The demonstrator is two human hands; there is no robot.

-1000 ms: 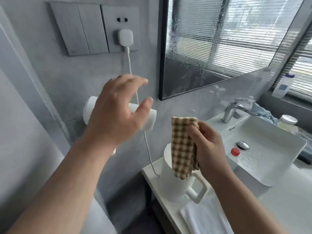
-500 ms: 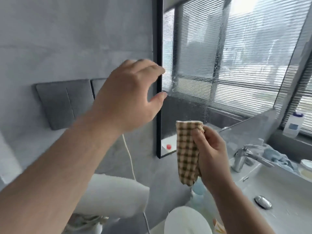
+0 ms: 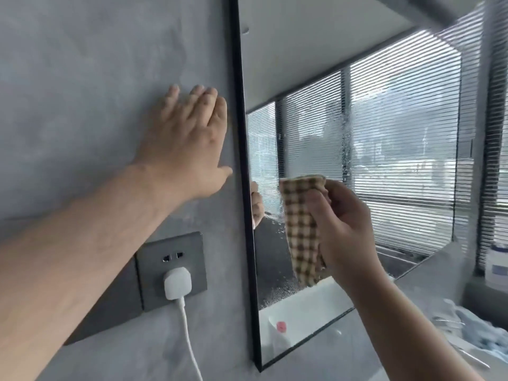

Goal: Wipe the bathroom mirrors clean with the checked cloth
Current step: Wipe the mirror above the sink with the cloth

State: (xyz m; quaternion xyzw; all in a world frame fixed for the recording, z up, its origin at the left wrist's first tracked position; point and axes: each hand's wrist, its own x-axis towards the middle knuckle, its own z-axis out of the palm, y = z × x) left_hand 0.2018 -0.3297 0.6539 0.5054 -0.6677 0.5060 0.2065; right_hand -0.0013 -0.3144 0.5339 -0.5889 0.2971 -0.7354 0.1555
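1. Two hands are up at the mirror [image 3: 357, 133]; almost none of the wiping looks done yet.
2. Nearest, the right hand [image 3: 346, 229] pinches the checked cloth [image 3: 302, 229] in a closed grip, thumb over the folded top, the rest hanging down. The cloth sits in front of the mirror's lower left part, near the frame; whether it touches the glass I cannot tell.
3. To the left of the mirror, the left hand [image 3: 187, 141] lies spread and flat on the grey wall [image 3: 82, 78], just beside the black frame, holding nothing.
4. Below that hand, left of the mirror, a white plug [image 3: 177, 281] sits in a socket [image 3: 171, 268].
5. On the glass, droplets and a wet streak show above the cloth and along the lower left edge, so, as I judge it, nearly the whole pane remains to be wiped.
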